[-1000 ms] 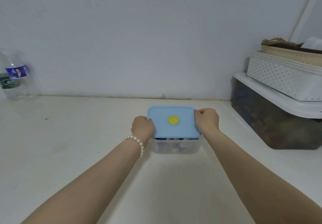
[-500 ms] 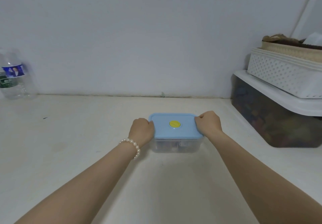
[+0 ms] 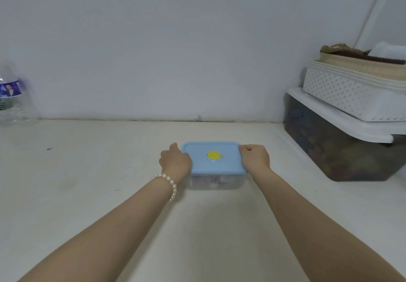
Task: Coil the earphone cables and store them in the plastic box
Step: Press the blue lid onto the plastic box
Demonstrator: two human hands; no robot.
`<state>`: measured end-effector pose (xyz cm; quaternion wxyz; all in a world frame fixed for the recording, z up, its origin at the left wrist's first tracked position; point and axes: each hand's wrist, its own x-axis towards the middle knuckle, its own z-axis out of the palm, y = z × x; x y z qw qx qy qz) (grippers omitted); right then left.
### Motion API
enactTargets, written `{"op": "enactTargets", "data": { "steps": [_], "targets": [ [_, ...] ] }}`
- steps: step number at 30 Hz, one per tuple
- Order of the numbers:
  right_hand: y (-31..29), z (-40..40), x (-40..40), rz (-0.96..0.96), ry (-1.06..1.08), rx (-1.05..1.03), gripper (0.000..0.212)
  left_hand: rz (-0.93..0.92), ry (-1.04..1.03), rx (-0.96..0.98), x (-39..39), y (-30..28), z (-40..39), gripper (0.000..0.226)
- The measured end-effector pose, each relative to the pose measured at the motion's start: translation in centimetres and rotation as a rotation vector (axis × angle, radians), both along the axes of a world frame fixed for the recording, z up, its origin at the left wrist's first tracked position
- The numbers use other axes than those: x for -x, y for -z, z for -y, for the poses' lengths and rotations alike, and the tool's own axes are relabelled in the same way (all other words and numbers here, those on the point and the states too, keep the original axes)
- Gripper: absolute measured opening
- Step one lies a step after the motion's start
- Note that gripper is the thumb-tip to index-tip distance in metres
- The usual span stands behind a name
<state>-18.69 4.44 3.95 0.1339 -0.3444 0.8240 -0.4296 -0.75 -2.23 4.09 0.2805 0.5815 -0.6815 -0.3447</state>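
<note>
Plain pale wall [image 3: 175, 46] behind a white tabletop [image 3: 77, 183], soft even light.

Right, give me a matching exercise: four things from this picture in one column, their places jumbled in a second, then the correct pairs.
Things:
1. water bottle
2. blue lid
3. white perforated basket
4. pearl bracelet

Places:
A. on the left wrist
B. far left, against the wall
C. on the clear plastic box, between both hands
D. on the dark bin's white lid, at right

Pairs: 1-B, 2-C, 3-D, 4-A
</note>
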Motion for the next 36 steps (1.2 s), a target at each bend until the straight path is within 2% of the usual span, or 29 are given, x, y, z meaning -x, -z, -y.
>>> {"op": "enactTargets", "data": {
  "steps": [2,4,5,8,11,15,21,26,30,34,36],
  "targets": [
    [-0.6,-0.4,-0.2,-0.161,-0.066,-0.053,0.040,0.220,0.094,0.183,-0.4,-0.7,-0.1,0.057],
    [-1.7,-0.6,-0.6,-0.395,-0.225,-0.071,0.045,0.363,0.272,0.427,-0.5,-1.5,0.0,0.057],
    [-2.1,-0.6,-0.7,-0.498,-0.320,-0.104,0.046,0.411,0.359,0.472,-0.3,-1.7,0.2,0.056],
    [-2.2,-0.7,-1.2,-0.652,-0.494,-0.293,0.049,0.596,0.517,0.431,0.6,-1.8,0.3,0.061],
    [-1.1,-0.9,-1.4,-0.637,-0.526,-0.387,0.051,0.704,0.575,0.413,0.9,-1.0,0.1,0.068],
    [-0.6,-1.0,-1.7,-0.582,-0.519,-0.343,0.051,0.743,0.576,0.447,0.9,-0.4,0.3,0.077],
    [-0.4,-0.8,-1.7,-0.614,-0.509,-0.293,0.052,0.684,0.586,0.516,1.0,-0.2,0.9,0.086],
    [-0.5,-0.2,-2.4,-0.581,-0.522,-0.330,0.055,0.731,0.630,0.438,0.3,-0.5,1.8,0.075],
    [-0.9,1.0,-2.6,-0.578,-0.551,-0.355,0.054,0.762,0.573,0.475,0.0,-0.8,2.2,0.066],
    [-0.4,-0.3,-3.3,-0.736,-0.400,-0.203,0.048,0.668,0.476,0.587,-1.2,-0.8,0.5,0.056],
    [0.5,-2.0,-4.0,-0.775,-0.391,-0.147,0.057,0.639,0.472,0.565,-1.9,-0.3,-0.5,0.055]
  ]
}}
